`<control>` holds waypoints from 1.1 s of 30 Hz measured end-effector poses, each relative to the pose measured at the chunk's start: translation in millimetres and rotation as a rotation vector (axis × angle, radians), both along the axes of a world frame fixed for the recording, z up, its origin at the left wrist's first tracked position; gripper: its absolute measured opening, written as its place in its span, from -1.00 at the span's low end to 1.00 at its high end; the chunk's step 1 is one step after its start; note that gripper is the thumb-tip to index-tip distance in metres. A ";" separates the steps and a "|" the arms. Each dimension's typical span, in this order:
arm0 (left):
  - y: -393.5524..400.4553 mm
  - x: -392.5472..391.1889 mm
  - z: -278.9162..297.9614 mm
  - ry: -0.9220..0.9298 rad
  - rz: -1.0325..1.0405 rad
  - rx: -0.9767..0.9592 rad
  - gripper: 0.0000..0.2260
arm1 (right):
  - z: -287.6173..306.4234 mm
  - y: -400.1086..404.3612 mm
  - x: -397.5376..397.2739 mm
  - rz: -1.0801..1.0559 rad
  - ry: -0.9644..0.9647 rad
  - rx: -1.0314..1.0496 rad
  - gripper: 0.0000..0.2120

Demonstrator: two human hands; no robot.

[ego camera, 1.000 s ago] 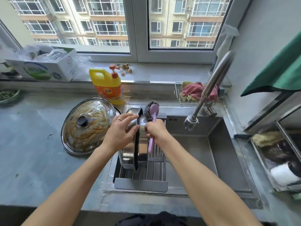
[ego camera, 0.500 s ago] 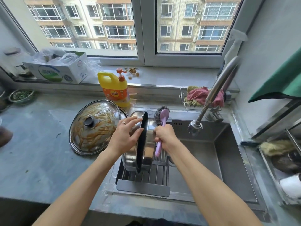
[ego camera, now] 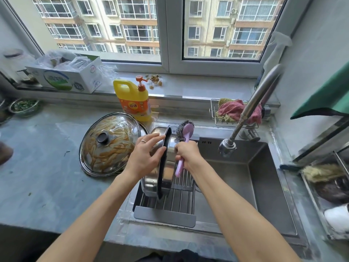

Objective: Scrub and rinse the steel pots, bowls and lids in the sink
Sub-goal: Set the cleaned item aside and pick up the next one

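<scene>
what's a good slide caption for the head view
Left hand steadies a steel pot on edge over the sink rack while the right hand grips a purple-handled wire scrubber.

A single wide-angle view from a camera worn on the person's head, looking forward and steeply down over a kitchen counter (ego camera: 37, 167). Both bare forearms enter from the bottom edge and reach away from the lens, so the left hand (ego camera: 145, 157) and right hand (ego camera: 188, 154) sit near the middle of the frame, close to the camera. The sink (ego camera: 264, 186) fills the lower right. The top of the frame takes in the window (ego camera: 166, 35) straight ahead, with apartment blocks far beyond. Straight lines bow outward toward the edges. There is no second view to compare.
</scene>
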State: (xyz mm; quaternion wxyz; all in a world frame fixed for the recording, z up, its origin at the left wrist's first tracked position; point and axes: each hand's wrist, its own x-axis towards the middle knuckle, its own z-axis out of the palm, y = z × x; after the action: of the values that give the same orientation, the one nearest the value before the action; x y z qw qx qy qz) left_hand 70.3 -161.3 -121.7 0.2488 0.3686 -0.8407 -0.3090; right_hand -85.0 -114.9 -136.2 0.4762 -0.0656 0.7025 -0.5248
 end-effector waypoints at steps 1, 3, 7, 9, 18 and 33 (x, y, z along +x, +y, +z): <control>-0.4 0.3 -0.4 0.002 0.001 -0.003 -0.65 | 1.4 0.7 -0.1 0.007 -0.002 -0.002 -0.84; -1.1 1.3 -1.9 0.005 0.002 -0.009 -0.65 | 1.4 2.6 0.5 0.018 -0.025 -0.010 -0.87; -1.6 1.4 -4.8 0.019 0.000 -0.023 -0.66 | 1.7 4.2 8.4 0.003 -0.194 -0.097 -0.93; -1.1 0.5 -5.5 0.022 -0.003 -0.034 -0.66 | 1.0 2.1 11.5 -0.026 -0.298 -0.141 -0.94; -2.7 1.9 -6.3 0.014 -0.018 -0.024 -0.66 | 2.5 1.2 2.8 0.015 -0.298 -0.085 -0.85; -4.6 5.4 -1.5 0.021 -0.035 0.057 -0.67 | 26.1 19.9 -24.3 0.033 0.019 -0.134 -0.93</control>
State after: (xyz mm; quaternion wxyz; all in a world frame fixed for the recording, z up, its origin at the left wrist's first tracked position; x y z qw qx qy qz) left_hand 75.7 -165.9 -123.2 0.2414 0.3575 -0.8352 -0.3410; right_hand -109.3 -95.0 -110.1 0.4726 -0.1140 0.6691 -0.5620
